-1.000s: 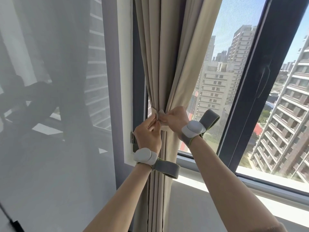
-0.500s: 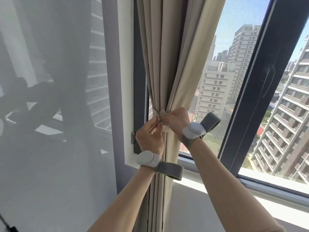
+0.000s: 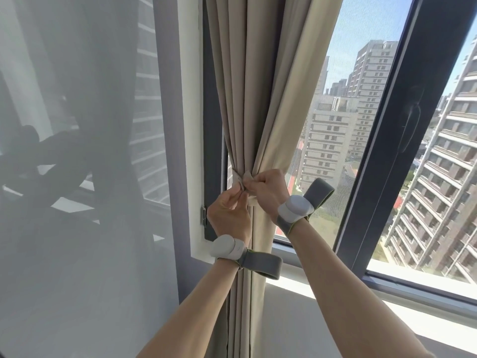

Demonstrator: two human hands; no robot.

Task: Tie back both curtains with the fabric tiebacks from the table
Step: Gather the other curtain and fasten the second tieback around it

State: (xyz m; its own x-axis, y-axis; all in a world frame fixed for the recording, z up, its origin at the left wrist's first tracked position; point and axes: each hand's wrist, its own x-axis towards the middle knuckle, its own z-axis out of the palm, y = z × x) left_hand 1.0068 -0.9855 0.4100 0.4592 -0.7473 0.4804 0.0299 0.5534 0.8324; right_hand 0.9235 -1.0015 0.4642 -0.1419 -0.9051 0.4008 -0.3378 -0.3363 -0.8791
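Pinching tieback (image 3: 239,179) ends with fingers of left hand (image 3: 228,211) at seven o'clock, right hand (image 3: 269,192) at three. Pull evenly, cinch snug round beige curtain (image 3: 258,99) folds.

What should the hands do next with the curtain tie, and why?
Probably pull the two ends snug. The tieback already wraps the gathered curtain, and the left hand and right hand pinch its ends in front.

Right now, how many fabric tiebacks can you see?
1. The tieback is wrapped around the gathered curtain, its ends pinched by the left hand and the right hand. Any second one is out of view.
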